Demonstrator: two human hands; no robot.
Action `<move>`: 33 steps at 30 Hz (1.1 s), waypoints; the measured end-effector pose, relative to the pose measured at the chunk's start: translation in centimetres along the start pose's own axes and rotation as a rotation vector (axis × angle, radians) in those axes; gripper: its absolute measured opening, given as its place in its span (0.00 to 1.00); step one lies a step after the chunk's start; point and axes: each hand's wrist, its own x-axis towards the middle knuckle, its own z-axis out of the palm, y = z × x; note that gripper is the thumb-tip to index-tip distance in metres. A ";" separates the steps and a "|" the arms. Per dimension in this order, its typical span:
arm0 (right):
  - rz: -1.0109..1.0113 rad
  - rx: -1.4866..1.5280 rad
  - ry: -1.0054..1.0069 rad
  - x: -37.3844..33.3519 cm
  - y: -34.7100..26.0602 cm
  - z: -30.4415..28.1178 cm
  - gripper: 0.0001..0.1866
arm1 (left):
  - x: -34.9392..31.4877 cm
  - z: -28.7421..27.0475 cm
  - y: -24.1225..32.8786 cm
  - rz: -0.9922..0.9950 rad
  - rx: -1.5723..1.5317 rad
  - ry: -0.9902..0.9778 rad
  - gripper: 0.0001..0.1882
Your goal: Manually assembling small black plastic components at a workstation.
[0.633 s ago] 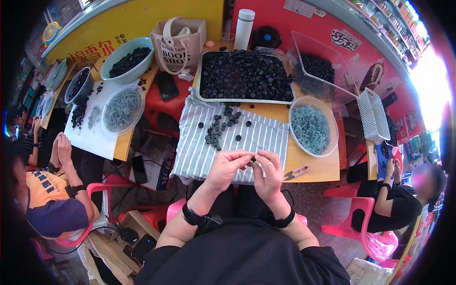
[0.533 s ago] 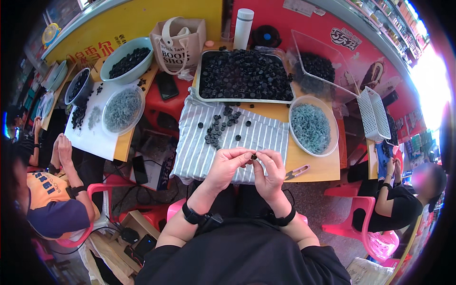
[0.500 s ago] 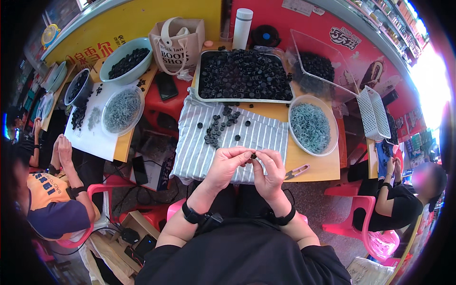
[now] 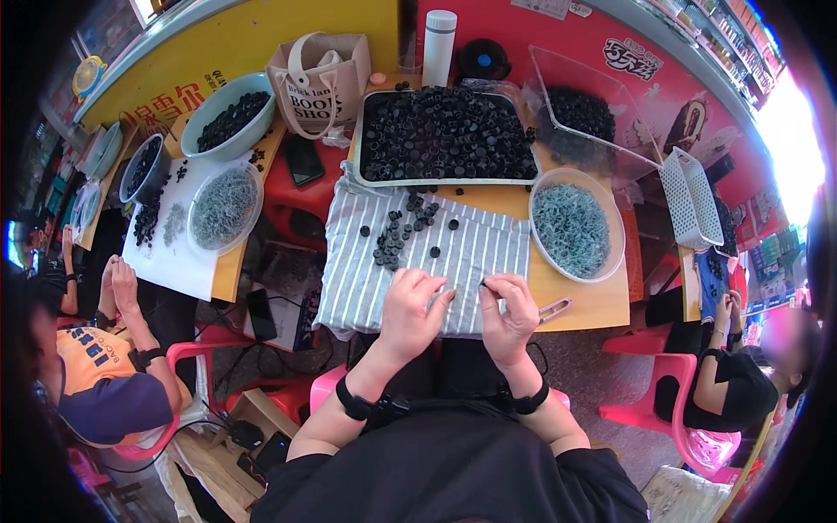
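My left hand [image 4: 413, 314] is above the near edge of a striped cloth [image 4: 349, 288]. Its thumb stands a little apart from the curled fingers, and nothing shows between them. A short way to its right, my right hand [image 4: 509, 321] pinches a small black part [image 4: 483, 282] between thumb and forefinger; only a bit of it shows. Beyond my hands, several small round black caps [image 4: 394, 237] lie loose on the cloth. Near my right hand, thread snips [image 4: 554, 309] rest on the table.
A metal tray [image 4: 359, 157] heaped with black caps stands at the back. A round tub [image 4: 617, 253] of thin grey-green pieces is on the right. Behind stand a white bottle [image 4: 438, 50] and a cloth bag [image 4: 347, 78]. People work at tables on both sides.
My hands were together at a small black part; now they are apart, the left slightly left and the right slightly right. The small black part shows at my right fingertips.
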 end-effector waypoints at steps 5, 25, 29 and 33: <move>0.146 0.036 0.004 -1.5 1.2 -1.0 0.08 | -1.0 1.5 -0.4 0.178 0.469 0.004 0.10; 0.198 0.091 0.002 -2.5 -0.2 -1.3 0.08 | -1.6 2.7 -2.7 -0.207 -0.454 -0.033 0.03; 0.028 0.036 -0.040 -2.3 -0.9 -0.2 0.10 | -1.2 2.3 -3.5 -0.579 -1.260 -0.022 0.03; -0.056 0.002 -0.034 -1.7 -1.0 0.7 0.10 | -1.2 2.3 -3.4 -0.626 -1.402 -0.021 0.04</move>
